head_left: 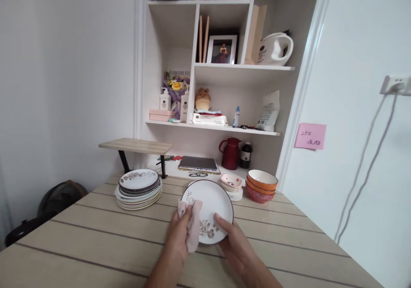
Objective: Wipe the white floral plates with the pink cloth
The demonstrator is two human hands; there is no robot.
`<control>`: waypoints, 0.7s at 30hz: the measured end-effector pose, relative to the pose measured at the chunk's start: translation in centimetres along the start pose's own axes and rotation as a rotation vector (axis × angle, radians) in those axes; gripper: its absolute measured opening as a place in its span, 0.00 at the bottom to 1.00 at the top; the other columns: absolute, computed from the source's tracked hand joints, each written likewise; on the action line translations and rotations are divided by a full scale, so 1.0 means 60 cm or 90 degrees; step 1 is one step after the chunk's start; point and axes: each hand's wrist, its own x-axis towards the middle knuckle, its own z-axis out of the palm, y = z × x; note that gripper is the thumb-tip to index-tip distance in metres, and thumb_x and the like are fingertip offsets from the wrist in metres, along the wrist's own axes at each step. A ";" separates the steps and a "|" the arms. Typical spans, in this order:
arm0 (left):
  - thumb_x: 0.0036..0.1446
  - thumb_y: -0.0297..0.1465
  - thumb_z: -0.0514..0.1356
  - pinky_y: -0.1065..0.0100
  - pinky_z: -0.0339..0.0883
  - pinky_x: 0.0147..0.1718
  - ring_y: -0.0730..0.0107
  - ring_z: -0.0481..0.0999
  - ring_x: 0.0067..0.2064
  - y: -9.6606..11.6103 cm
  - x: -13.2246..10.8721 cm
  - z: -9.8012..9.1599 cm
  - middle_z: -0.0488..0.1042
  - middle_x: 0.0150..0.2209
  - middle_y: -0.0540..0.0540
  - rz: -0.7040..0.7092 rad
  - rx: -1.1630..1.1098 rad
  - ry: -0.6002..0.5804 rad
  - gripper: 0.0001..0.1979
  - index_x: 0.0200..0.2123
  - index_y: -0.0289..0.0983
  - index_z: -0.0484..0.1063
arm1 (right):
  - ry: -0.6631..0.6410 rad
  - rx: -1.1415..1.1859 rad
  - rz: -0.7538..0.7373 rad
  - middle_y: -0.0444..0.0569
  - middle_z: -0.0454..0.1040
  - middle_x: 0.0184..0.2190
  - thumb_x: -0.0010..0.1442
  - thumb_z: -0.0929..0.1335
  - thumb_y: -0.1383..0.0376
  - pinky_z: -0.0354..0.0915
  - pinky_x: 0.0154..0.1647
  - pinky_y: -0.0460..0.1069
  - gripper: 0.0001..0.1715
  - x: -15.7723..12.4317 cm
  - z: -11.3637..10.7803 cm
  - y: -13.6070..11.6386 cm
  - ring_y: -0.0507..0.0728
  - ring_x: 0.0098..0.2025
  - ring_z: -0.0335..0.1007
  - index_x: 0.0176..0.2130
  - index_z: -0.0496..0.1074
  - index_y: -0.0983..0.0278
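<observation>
A white plate [213, 202] with a dark rim and brown flower print is held up, tilted towards me, above the wooden table. My left hand [180, 226] grips a pale pink cloth [193, 230], pressed against the left side of the plate. On the lower right rim, my right hand [233, 238] is closed, its thumb on the face and its other fingers hidden beneath. Left of the hands stands a stack of plates [139, 189], topped by one with a similar print.
Stacked bowls [261, 185] and small dishes [231, 183] stand at the back right of the table [105, 228]. A small raised stand [136, 145] is at the back left. Behind are a red jug [230, 153], a dark bottle [245, 155] and a laptop-like slab [198, 163] beneath shelves.
</observation>
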 end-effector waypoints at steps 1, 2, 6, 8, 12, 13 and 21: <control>0.44 0.37 0.73 0.60 0.75 0.37 0.55 0.82 0.38 0.008 0.000 -0.004 0.81 0.37 0.38 0.004 0.023 -0.015 0.26 0.46 0.34 0.73 | -0.011 -0.023 0.001 0.59 0.80 0.43 0.46 0.77 0.63 0.73 0.44 0.55 0.30 -0.001 -0.002 -0.005 0.62 0.40 0.78 0.48 0.72 0.71; 0.44 0.37 0.73 0.61 0.75 0.37 0.56 0.82 0.37 0.015 0.000 -0.005 0.81 0.37 0.37 0.013 0.035 -0.029 0.25 0.45 0.33 0.74 | -0.022 -0.045 0.003 0.59 0.80 0.43 0.45 0.77 0.63 0.72 0.44 0.56 0.33 -0.003 -0.005 -0.009 0.63 0.40 0.78 0.50 0.71 0.71; 0.42 0.37 0.73 0.64 0.74 0.32 0.59 0.81 0.32 0.025 -0.009 -0.003 0.81 0.34 0.39 0.026 0.044 -0.046 0.24 0.42 0.33 0.75 | -0.040 -0.130 0.004 0.56 0.80 0.44 0.43 0.77 0.65 0.71 0.44 0.57 0.42 -0.005 -0.013 -0.036 0.63 0.41 0.77 0.56 0.66 0.67; 0.41 0.38 0.73 0.65 0.73 0.29 0.60 0.81 0.30 0.024 -0.013 -0.002 0.81 0.33 0.40 0.026 0.047 -0.042 0.25 0.42 0.32 0.75 | -0.029 -0.198 -0.029 0.52 0.80 0.43 0.43 0.76 0.66 0.71 0.40 0.54 0.45 -0.004 -0.011 -0.058 0.62 0.40 0.77 0.59 0.64 0.62; 0.41 0.39 0.73 0.66 0.74 0.33 0.58 0.81 0.35 0.019 -0.020 0.000 0.82 0.37 0.38 0.035 0.058 -0.065 0.26 0.42 0.32 0.76 | -0.038 -0.331 -0.105 0.45 0.79 0.32 0.44 0.76 0.64 0.68 0.32 0.50 0.39 0.001 0.010 -0.112 0.58 0.32 0.75 0.55 0.69 0.60; 0.41 0.39 0.73 0.66 0.74 0.34 0.58 0.81 0.37 0.018 -0.023 0.000 0.81 0.37 0.38 0.034 0.059 -0.080 0.26 0.42 0.33 0.76 | -0.042 -0.373 -0.116 0.45 0.79 0.30 0.44 0.76 0.64 0.67 0.31 0.49 0.34 0.002 0.017 -0.123 0.58 0.31 0.75 0.51 0.72 0.60; 0.44 0.39 0.72 0.64 0.73 0.38 0.56 0.81 0.39 0.014 -0.030 0.006 0.81 0.37 0.37 0.009 0.034 -0.139 0.27 0.46 0.32 0.76 | -0.049 -0.483 -0.144 0.48 0.80 0.30 0.49 0.73 0.60 0.68 0.32 0.51 0.18 -0.005 0.039 -0.115 0.60 0.31 0.75 0.41 0.78 0.63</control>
